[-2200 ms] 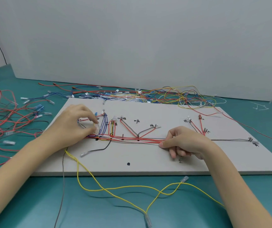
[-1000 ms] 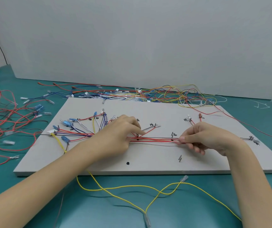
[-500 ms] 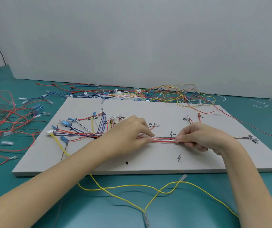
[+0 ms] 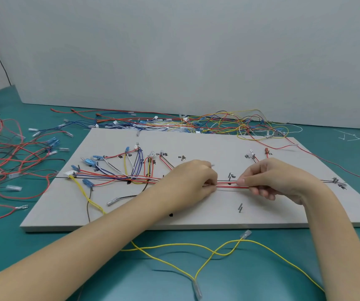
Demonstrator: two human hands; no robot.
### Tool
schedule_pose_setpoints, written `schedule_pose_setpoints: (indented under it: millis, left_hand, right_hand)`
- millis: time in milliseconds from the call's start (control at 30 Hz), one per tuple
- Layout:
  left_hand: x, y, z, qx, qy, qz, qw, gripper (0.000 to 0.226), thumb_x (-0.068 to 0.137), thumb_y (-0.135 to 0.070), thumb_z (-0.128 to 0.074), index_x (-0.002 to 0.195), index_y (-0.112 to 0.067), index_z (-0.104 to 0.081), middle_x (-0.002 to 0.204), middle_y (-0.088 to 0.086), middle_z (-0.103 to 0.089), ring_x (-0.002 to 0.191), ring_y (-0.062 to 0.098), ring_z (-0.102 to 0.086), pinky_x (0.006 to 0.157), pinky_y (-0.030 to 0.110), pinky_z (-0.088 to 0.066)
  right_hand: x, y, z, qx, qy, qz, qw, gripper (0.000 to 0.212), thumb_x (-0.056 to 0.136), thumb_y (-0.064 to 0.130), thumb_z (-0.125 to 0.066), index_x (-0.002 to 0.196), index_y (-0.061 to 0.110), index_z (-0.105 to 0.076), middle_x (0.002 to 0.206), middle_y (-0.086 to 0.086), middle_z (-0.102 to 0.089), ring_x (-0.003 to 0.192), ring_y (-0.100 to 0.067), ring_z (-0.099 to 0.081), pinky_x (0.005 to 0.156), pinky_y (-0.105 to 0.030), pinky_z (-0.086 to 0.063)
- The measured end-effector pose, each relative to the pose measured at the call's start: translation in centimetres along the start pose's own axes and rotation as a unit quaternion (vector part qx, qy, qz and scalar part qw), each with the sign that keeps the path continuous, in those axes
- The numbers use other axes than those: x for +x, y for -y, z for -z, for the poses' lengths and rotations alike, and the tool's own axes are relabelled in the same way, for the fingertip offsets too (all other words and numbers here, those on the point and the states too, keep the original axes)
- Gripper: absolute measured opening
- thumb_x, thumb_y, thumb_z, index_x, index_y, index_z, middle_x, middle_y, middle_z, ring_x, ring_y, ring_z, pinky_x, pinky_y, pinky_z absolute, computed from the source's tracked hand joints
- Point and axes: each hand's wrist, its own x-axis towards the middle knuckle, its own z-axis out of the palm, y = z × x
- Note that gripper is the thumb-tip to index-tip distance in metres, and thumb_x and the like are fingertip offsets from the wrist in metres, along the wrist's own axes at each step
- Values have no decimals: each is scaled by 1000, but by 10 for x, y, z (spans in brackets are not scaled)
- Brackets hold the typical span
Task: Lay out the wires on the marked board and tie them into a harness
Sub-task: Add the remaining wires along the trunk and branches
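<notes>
A grey marked board (image 4: 218,144) lies flat on the teal table. Along its middle line runs a bundle of mostly red wires (image 4: 229,186), with coloured branches (image 4: 118,168) fanning out at the left toward blue and white terminals. My left hand (image 4: 187,181) pinches the bundle near the board's centre. My right hand (image 4: 272,179) pinches the same bundle a short way to the right, so a short taut stretch shows between the two hands. Black handwritten marks label the branch ends.
Loose red, black and blue wires (image 4: 11,157) cover the table at the left. A tangle of yellow, red and blue wires (image 4: 229,124) lies behind the board. Yellow wires (image 4: 207,250) with clear terminals trail in front of it. White cable ties (image 4: 348,136) lie far right.
My left hand has slid right along the bundle from the left branch area to the centre. My right hand has shifted right and then held the wires about there.
</notes>
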Motion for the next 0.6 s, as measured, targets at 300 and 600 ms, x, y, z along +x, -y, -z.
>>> schedule_pose_setpoints:
  millis: [300,600]
  left_hand:
    - [8,-9,-15,-26,-19,-8,999,24,94,-20,-53,91,-10,-75,92,5,-59,91,20,-53,81,38,-45]
    - [6,-11,-18,-31,-52,-11,998,23,97,-25,-51,104,-17,-71,93,1,-63,97,23,-56,82,41,-48]
  right_hand:
    - [-1,-1,4,11,-11,-6,1000,10,86,1,-66,88,4,-76,70,-13,-70,51,-11,-57,41,-20,-43]
    - [1,4,-5,-21,-50,-33,998,9,81,0,-66,84,2,-74,57,-11,-65,41,-13,-51,38,-19,-40]
